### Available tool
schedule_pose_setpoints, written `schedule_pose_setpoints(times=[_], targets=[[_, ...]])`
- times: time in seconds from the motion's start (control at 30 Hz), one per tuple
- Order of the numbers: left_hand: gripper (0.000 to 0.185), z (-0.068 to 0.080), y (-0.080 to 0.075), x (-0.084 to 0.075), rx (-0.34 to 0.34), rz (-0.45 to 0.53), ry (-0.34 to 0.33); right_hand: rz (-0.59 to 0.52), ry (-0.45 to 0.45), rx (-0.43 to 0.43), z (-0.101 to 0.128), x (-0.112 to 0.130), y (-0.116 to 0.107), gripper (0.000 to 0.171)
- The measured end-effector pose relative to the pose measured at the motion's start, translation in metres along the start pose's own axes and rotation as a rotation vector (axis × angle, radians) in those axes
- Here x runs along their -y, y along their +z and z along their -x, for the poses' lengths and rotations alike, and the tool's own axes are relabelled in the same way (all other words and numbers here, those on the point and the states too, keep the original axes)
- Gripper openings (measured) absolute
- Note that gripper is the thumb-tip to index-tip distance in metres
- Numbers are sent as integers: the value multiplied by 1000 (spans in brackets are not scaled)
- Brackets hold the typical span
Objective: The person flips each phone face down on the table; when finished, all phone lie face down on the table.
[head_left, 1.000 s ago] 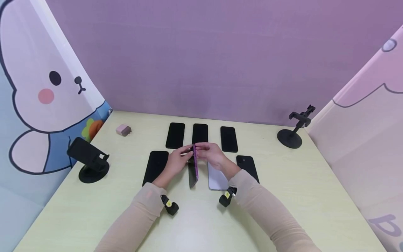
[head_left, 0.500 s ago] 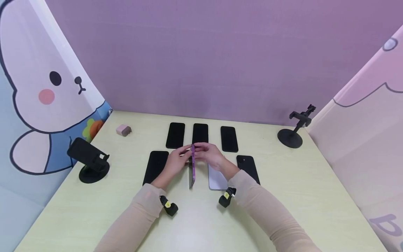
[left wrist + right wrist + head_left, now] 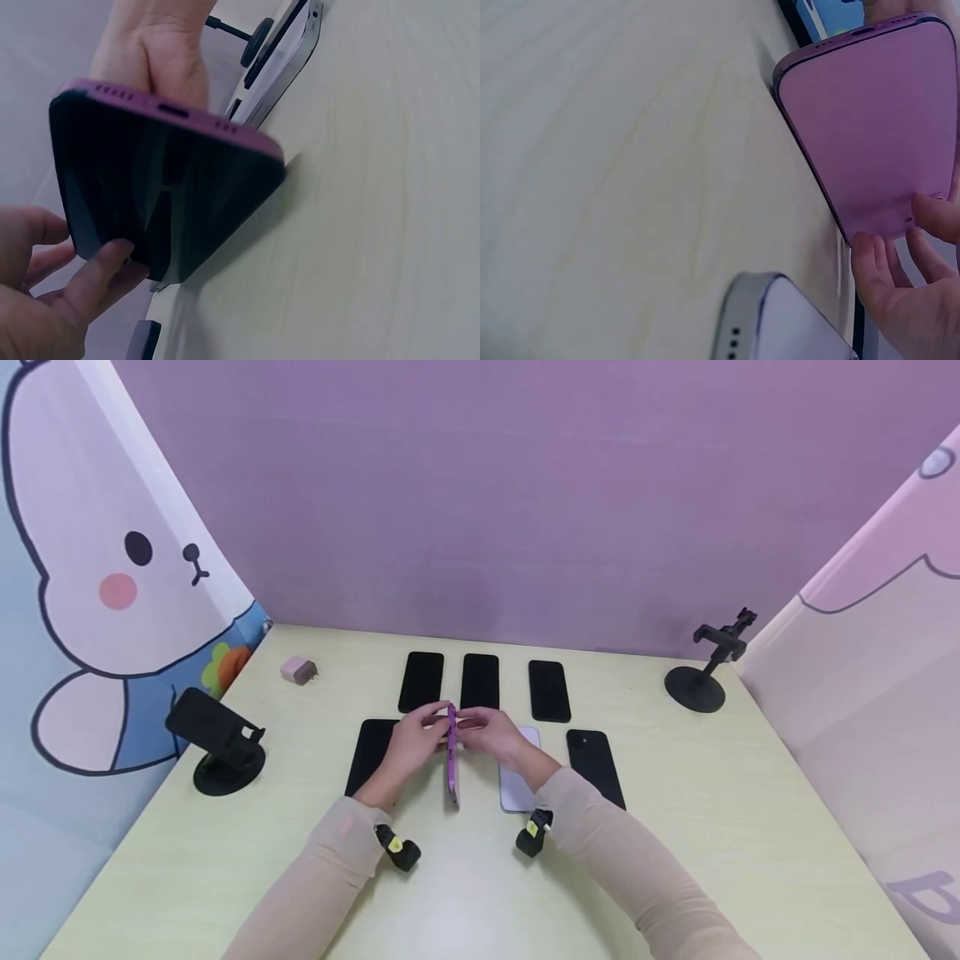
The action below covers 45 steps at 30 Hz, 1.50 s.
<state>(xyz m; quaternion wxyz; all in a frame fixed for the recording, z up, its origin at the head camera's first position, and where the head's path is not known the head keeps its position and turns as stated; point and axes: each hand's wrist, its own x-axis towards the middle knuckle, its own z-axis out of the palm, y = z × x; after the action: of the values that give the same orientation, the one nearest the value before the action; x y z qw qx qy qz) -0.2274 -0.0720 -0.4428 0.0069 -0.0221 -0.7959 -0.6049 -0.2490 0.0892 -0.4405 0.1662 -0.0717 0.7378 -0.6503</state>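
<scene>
Head view: left hand (image 3: 414,743) and right hand (image 3: 492,735), grip narrow, pinch a purple phone (image 3: 452,762).

Cannot fully see, right of the purple phone (image 3: 452,758), the pale phone (image 3: 516,789) behind the right hand (image 3: 495,737), nor, left, the black phone (image 3: 369,750) behind the left hand (image 3: 411,745).

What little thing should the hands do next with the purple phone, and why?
Probably tip the purple phone gently down flat: the left hand and right hand hold it on edge between a black phone and a pale phone, which both lie flat, and there seems to be room between them.
</scene>
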Motion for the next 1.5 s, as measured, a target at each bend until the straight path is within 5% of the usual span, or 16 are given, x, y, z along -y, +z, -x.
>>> schedule_pose_setpoints(times=[0.13, 0.37, 0.9, 1.5], targets=[[39, 0, -4, -1, 31, 57, 19, 62, 8, -11, 0, -3, 0, 38], [42, 1, -8, -2, 25, 0, -1, 126, 3, -9, -1, -6, 1, 36], [46, -7, -15, 15, 63, -422, -23, 451, 36, -99, 1, -4, 5, 36], [48, -4, -13, 15, 109, -470, -86, 590, 59, -103, -3, -5, 4, 38]])
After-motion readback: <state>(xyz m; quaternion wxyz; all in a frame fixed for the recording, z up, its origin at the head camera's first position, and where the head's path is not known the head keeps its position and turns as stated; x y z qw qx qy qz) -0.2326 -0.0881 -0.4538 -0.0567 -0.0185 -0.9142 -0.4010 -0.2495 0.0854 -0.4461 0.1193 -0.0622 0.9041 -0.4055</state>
